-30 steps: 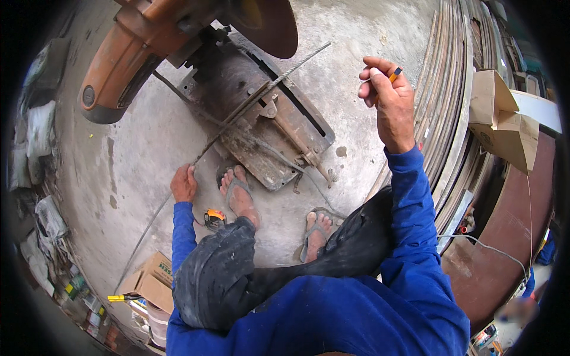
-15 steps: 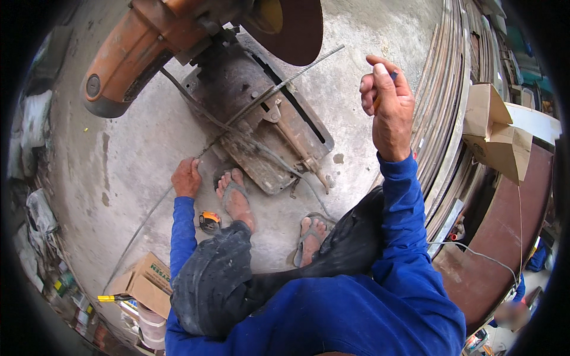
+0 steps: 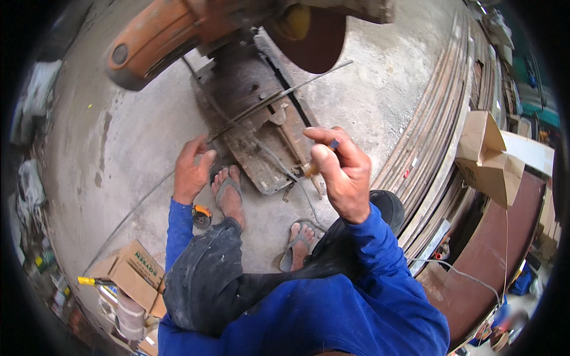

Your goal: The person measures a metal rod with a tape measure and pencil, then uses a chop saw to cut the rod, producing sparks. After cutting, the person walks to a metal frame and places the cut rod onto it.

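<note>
A ribbed steel rebar (image 3: 279, 95) lies aslant across the base of an orange chop saw (image 3: 169, 32), and its thin tail runs down to the lower left. My left hand (image 3: 193, 169) is over the rebar near the saw base's left corner, thumb and fingers apart; whether it still touches the bar is hard to tell. Between the fingers of my right hand (image 3: 347, 172) is a slim pencil (image 3: 313, 170), orange with a blue end. That hand hovers over the right edge of the saw base (image 3: 261, 169). The saw's dark cutting disc (image 3: 320, 44) is raised above the rebar.
A tape measure (image 3: 202, 216) lies on the concrete floor beside my sandalled left foot (image 3: 227, 196). Long steel bars (image 3: 424, 124) are stacked at the right, near an open cardboard box (image 3: 490, 157). Another carton (image 3: 136, 273) stands at the lower left. The saw's cord crosses its base.
My left hand has loosened its grip on the rebar and risen. My right hand has come down and left with the pencil, toward the saw base. The whole view has shifted slightly.
</note>
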{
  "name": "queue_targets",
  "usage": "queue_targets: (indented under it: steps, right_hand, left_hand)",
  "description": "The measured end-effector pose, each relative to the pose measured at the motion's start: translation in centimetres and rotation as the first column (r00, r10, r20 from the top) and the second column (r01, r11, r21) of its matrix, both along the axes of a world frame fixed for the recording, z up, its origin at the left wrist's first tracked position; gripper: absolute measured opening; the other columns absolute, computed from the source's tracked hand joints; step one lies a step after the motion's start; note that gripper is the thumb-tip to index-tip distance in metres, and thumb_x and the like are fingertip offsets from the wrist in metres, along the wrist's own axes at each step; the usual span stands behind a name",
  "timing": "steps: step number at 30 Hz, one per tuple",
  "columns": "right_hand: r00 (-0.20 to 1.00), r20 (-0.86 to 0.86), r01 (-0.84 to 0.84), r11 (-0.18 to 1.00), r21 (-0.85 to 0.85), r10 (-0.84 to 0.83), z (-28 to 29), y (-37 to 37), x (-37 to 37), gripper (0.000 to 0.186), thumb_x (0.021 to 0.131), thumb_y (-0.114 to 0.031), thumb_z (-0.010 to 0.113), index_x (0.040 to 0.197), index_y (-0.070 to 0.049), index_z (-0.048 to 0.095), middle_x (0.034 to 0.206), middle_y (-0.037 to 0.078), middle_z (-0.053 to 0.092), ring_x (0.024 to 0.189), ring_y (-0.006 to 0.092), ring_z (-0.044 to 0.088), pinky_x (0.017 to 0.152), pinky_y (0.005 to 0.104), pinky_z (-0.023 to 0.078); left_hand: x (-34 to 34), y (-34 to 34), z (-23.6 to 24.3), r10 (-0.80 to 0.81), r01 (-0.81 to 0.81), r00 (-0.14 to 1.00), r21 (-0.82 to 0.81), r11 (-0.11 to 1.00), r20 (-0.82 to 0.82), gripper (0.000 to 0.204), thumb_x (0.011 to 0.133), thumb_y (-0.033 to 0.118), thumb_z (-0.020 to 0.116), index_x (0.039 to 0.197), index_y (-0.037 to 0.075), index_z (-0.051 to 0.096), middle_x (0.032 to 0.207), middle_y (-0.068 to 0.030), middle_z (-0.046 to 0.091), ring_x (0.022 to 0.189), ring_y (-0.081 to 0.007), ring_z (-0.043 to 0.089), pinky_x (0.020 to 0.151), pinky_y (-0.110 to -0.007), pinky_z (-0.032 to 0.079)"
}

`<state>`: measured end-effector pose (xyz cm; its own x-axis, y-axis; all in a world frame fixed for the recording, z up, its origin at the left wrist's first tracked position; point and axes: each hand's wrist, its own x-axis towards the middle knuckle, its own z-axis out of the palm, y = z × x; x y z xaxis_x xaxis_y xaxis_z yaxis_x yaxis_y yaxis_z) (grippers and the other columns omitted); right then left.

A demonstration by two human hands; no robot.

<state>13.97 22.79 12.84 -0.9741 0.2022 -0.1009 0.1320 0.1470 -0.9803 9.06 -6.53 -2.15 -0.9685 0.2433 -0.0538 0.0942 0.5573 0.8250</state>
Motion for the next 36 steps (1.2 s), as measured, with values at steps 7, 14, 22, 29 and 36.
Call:
queue_targets:
  steps: [7, 14, 22, 29, 36]
  right_hand:
    - [0.996, -0.059, 0.036, 0.884, -0.466, -0.072, 0.7, -1.0, -0.3, 0.018, 0.092, -0.006, 0.06, 0.108, 0.002, 0.061, 0.099, 0.012, 0.06, 0.081, 0.0216, 0.067, 0.075, 0.0338, 0.056]
    - [0.719, -0.681, -0.688, -0.002, -0.726, -0.137, 10.8, 1.9, 1.4, 0.022, 0.09, -0.022, 0.063, 0.106, -0.009, 0.056, 0.097, 0.008, 0.058, 0.082, 0.0244, 0.062, 0.07, 0.0433, 0.049]
    - [0.816, -0.449, -0.51, 0.819, -0.263, 0.364, 15.4, 1.0, 3.5, 0.024, 0.093, -0.028, 0.06, 0.113, -0.016, 0.062, 0.096, 0.002, 0.066, 0.087, 0.017, 0.059, 0.08, 0.0351, 0.043]
    - [0.854, -0.385, -0.474, 0.826, -0.304, 0.349, 17.4, 2.6, 2.4, 0.01, 0.089, -0.027, 0.065, 0.095, -0.02, 0.068, 0.088, -0.003, 0.054, 0.072, 0.015, 0.055, 0.069, 0.0331, 0.04]
    - [0.857, -0.196, -0.513, 0.753, -0.413, 0.476, 20.0, 4.2, 1.1, 0.011, 0.087, -0.016, 0.064, 0.077, -0.02, 0.065, 0.081, -0.008, 0.056, 0.071, 0.0105, 0.054, 0.068, 0.0299, 0.04]
  left_hand:
    - [1.5, 4.4, 5.3, -0.26, 0.212, 0.958, 0.311, 0.926, 0.12, 0.033, 0.087, 0.02, 0.066, 0.115, 0.002, 0.062, 0.093, -0.0102, 0.065, 0.085, -0.0198, 0.062, 0.077, -0.031, 0.05]
    - [2.6, 3.7, 4.2, -0.166, 0.105, 0.961, 0.264, 0.959, 0.222, 0.031, 0.086, 0.021, 0.067, 0.11, 0.003, 0.064, 0.089, -0.0109, 0.065, 0.079, -0.02, 0.062, 0.071, -0.031, 0.05]
    - [1.8, 4.1, 4.3, -0.172, 0.14, 0.97, 0.181, 0.973, 0.173, 0.031, 0.085, 0.019, 0.066, 0.111, 0.003, 0.063, 0.086, -0.0094, 0.064, 0.078, -0.0199, 0.061, 0.072, -0.032, 0.049]
    - [1.3, 5.2, 3.7, -0.231, 0.212, 0.965, 0.15, 0.966, 0.125, 0.033, 0.084, 0.019, 0.067, 0.113, 0.004, 0.063, 0.087, -0.0096, 0.064, 0.079, -0.0214, 0.062, 0.071, -0.032, 0.049]
    - [1.2, 5.3, 3.7, -0.275, 0.252, 0.945, 0.143, 0.957, 0.176, 0.032, 0.083, 0.017, 0.066, 0.112, 0.004, 0.063, 0.086, -0.0094, 0.063, 0.077, -0.0206, 0.06, 0.07, -0.032, 0.049]
